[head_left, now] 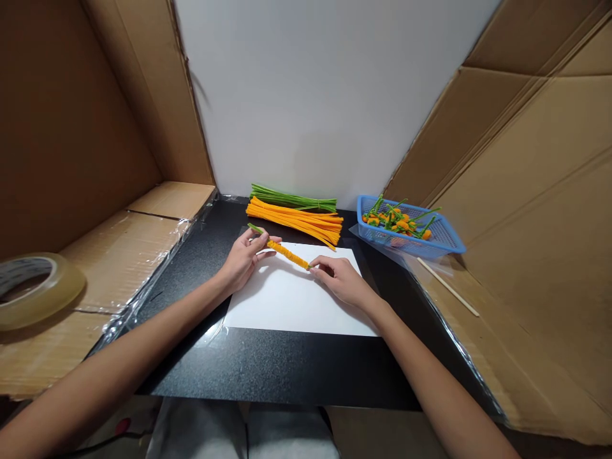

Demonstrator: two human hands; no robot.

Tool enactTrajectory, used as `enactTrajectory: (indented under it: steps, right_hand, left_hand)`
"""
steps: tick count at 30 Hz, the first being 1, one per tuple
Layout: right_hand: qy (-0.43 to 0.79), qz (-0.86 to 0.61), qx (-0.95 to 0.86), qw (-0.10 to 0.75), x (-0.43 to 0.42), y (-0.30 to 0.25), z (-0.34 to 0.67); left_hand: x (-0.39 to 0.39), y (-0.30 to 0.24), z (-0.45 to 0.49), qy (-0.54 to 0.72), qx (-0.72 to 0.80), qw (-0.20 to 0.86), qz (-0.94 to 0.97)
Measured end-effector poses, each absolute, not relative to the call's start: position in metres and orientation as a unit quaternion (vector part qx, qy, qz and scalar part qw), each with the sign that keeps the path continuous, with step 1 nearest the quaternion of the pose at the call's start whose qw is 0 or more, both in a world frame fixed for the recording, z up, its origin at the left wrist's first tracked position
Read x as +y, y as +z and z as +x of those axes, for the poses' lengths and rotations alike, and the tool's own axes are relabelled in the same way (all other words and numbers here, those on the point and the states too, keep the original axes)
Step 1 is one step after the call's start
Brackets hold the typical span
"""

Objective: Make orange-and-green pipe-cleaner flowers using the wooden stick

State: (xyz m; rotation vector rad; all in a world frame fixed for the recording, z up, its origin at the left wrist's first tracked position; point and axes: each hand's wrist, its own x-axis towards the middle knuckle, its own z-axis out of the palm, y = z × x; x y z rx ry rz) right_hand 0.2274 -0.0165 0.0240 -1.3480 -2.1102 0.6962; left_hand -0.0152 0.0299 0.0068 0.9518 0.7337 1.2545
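Currently, your left hand (pixel 243 260) pinches green end (pixel 255 228) of orange coil (pixel 288 254), your right hand (pixel 345 280) its other tip — coil held above white sheet (pixel 301 306), toward sheet's far edge. Risk, judged: slack right pinch — windings could slip or unravel.

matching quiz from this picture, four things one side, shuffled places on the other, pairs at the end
1. tape roll
2. twisted yellow piece
3. blue basket
4. green bundle

A. right of the orange bundle
B. directly behind the orange bundle
C. on cardboard at far left
D. between left hand and right hand

Pairs: 1-C, 2-D, 3-A, 4-B
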Motion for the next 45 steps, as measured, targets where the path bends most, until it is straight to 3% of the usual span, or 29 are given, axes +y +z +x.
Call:
enactTrajectory:
  steps: [7, 14, 21, 25, 30, 33, 39, 45]
  right_hand:
    - [0.347, -0.504, -0.734, 0.296, -0.013, 0.025, 0.234]
    - [0.53, -0.506, -0.488, 0.474, -0.005, 0.019, 0.242]
    - [0.529, -0.492, -0.365, 0.587, 0.004, 0.006, 0.242]
    - [0.457, -0.516, -0.441, 0.575, -0.008, 0.009, 0.225]
    - [0.122, -0.468, -0.735, 0.476, -0.03, 0.018, 0.202]
    - [-0.002, -0.38, -0.828, 0.413, -0.035, 0.022, 0.199]
    - [-0.009, -0.331, -0.865, 0.377, -0.027, 0.019, 0.203]
    - [0.009, -0.363, -0.86, 0.358, -0.024, 0.012, 0.203]
  left_hand:
    - [0.044, 0.011, -0.03, 0.631, 0.367, 0.595, 0.337]
    - [0.046, 0.009, -0.031, 0.645, 0.431, 0.562, 0.287]
    - [0.027, 0.01, -0.012, 0.536, 0.411, 0.584, 0.451]
    - [0.012, 0.009, 0.0, 0.439, 0.365, 0.581, 0.58]
    - [0.0, 0.004, 0.008, 0.399, 0.359, 0.606, 0.587]
    - [-0.002, 0.004, 0.008, 0.385, 0.349, 0.624, 0.584]
    - [-0.006, 0.007, 0.01, 0.332, 0.341, 0.647, 0.596]
    - [-0.001, 0.008, 0.01, 0.402, 0.403, 0.634, 0.524]
